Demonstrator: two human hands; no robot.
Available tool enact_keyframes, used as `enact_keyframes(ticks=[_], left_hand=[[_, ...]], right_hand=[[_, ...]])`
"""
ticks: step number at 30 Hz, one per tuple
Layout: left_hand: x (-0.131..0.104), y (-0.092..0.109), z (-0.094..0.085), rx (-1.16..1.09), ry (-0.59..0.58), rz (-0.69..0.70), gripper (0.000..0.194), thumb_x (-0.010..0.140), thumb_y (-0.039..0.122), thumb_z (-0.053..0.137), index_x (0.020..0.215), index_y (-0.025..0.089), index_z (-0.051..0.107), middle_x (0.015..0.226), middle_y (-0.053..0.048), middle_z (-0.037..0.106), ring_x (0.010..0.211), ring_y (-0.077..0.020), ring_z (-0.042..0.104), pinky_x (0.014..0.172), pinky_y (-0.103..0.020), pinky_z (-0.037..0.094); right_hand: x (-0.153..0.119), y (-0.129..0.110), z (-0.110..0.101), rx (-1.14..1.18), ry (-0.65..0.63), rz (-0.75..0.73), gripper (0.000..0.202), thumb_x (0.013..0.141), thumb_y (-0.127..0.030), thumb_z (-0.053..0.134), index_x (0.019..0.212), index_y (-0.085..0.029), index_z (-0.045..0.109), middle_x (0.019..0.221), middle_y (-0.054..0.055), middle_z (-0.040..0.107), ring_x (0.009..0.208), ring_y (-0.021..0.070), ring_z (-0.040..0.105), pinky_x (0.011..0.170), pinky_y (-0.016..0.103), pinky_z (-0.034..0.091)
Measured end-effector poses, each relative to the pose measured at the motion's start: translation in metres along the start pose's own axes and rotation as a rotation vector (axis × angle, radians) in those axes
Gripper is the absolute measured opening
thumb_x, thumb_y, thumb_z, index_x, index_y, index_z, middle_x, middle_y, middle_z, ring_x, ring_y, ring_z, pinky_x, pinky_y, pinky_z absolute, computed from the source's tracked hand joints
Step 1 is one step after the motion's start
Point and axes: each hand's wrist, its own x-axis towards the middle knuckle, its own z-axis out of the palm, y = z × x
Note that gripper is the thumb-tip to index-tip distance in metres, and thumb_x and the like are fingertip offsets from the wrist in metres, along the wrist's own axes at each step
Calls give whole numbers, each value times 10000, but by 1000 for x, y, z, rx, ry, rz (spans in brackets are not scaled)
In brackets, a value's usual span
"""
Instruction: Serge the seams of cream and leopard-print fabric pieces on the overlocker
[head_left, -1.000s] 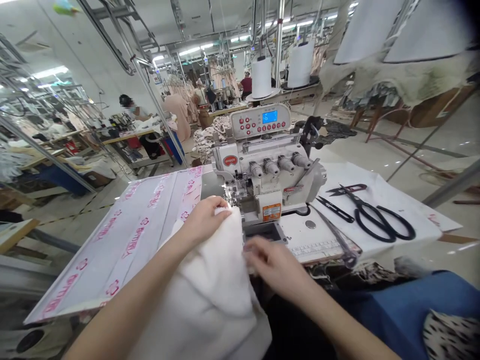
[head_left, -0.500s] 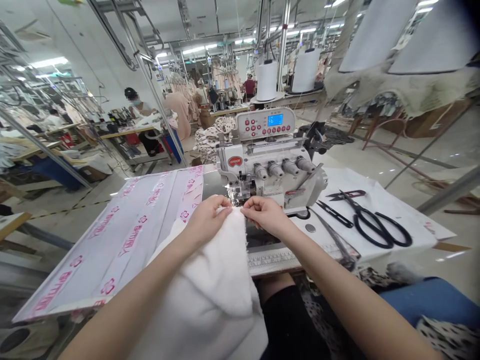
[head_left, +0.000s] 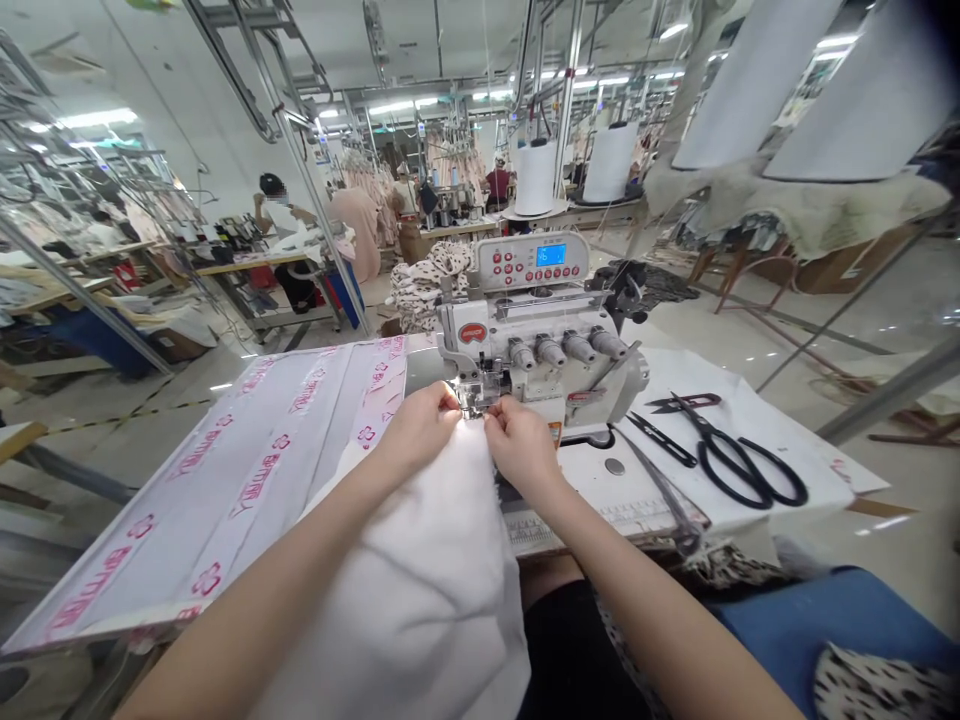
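White fabric (head_left: 420,560) hangs from the front of an overlock sewing machine (head_left: 540,340) down over my lap. Its top edge lies at the lit presser foot (head_left: 471,405). My left hand (head_left: 424,425) pinches the fabric's edge just left of the foot. On the other side, my right hand (head_left: 521,445) is closed on the same edge, close to the foot, with its fingers curled. The fingertips of both hands nearly reach the needle area, and the exact stitch point is partly hidden by them.
Right of the machine lie black scissors (head_left: 739,460), thread snips (head_left: 664,440) and another small cutter (head_left: 686,402). Printed plastic sheeting (head_left: 247,460) covers the left table. White thread cones (head_left: 534,180) stand behind. A co-worker (head_left: 277,215) sits at a farther table.
My right hand has shifted slightly down and left, its fingers more curled at the fabric's edge. My left hand stays close to the foot. The whole view has shifted a little.
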Motion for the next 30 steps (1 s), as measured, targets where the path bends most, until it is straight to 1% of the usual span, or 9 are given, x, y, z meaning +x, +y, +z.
enact_keyframes(ticks=[4, 7, 10, 13, 16, 19, 22, 24, 30], left_hand=[[5, -3, -2, 4, -14, 2, 52, 712, 204, 445, 696, 175, 486, 704, 4, 572, 675, -155, 514, 612, -266, 350], [-1, -1, -6, 15, -43, 27, 82, 742, 235, 435, 754, 182, 497, 787, 0, 580, 748, -161, 521, 659, -272, 364], [-14, 3, -14, 138, -50, 51, 152, 774, 310, 439, 842, 185, 492, 886, -22, 570, 819, -180, 516, 688, -288, 364], [-24, 5, -22, 302, -87, -15, 207, 803, 382, 413, 809, 188, 486, 787, -15, 570, 738, -184, 520, 617, -284, 339], [-23, 2, -28, 282, -174, -73, 272, 817, 428, 390, 731, 191, 490, 658, 17, 549, 636, -154, 512, 555, -258, 323], [-17, -3, -31, 237, -213, -114, 304, 804, 463, 404, 720, 189, 505, 632, 31, 537, 593, -132, 501, 523, -234, 326], [-14, -4, -30, 269, -218, -137, 313, 793, 477, 415, 734, 189, 521, 631, 32, 545, 578, -129, 495, 518, -229, 327], [-15, -3, -28, 318, -205, -130, 320, 796, 483, 405, 749, 190, 526, 637, 26, 555, 579, -135, 498, 522, -234, 326], [-27, 5, -16, 501, -138, -86, 257, 863, 417, 294, 824, 214, 447, 704, -5, 571, 656, -187, 526, 551, -261, 290]], right_hand=[[-12, 5, 3, -17, 21, -25, 126, 847, -196, 393, 831, -171, 515, 634, 11, 535, 583, 148, 484, 546, 237, 310], [-36, 21, 5, 166, 18, -114, 131, 881, -250, 383, 873, -182, 494, 773, 23, 552, 708, 148, 524, 639, 236, 382], [-67, 35, 9, 400, -159, -193, 154, 814, -309, 528, 746, -172, 529, 855, 40, 541, 809, 166, 531, 702, 245, 411], [-93, 41, 11, 427, -321, -142, 203, 777, -313, 577, 641, -166, 541, 744, 18, 524, 715, 157, 519, 628, 240, 407], [-106, 41, 13, 367, -220, -39, 93, 763, -261, 581, 809, -182, 566, 674, -15, 485, 617, 133, 467, 566, 229, 375], [-112, 43, 16, 388, -171, -53, 246, 762, -221, 575, 1001, -202, 522, 768, -7, 519, 619, 122, 454, 575, 224, 372], [-115, 44, 17, 418, -287, -139, 74, 796, -236, 553, 748, -180, 547, 723, -5, 519, 653, 128, 468, 607, 231, 373], [-116, 40, 10, 475, -391, -139, 237, 810, -261, 549, 597, -168, 502, 664, -11, 506, 649, 130, 480, 611, 232, 376], [-125, 22, -27, 782, -570, -49, 254, 834, -309, 534, 631, -166, 589, 802, 17, 569, 772, 152, 544, 704, 234, 419]])
